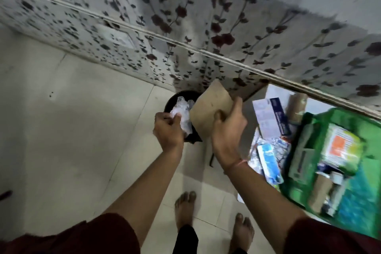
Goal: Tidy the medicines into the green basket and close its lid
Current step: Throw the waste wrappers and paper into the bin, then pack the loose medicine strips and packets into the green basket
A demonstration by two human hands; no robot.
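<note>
Over the tiled floor (61,130), the left hand (168,130) is pinching a crumpled clear plastic wrapper (181,113), its grip pressed together around it, right above a black bin (175,97) sitting under that grip. Just right of it, the right hand (228,128) is clamping a brown cardboard piece (210,107), thumb on the near face, fingers behind. Further right of that grip, loose medicine boxes (268,117) are lying on the floor, touching the green basket (309,130). The basket is sitting open with more packets (340,146) inside. Bare feet (185,208) are showing below both grips.
</note>
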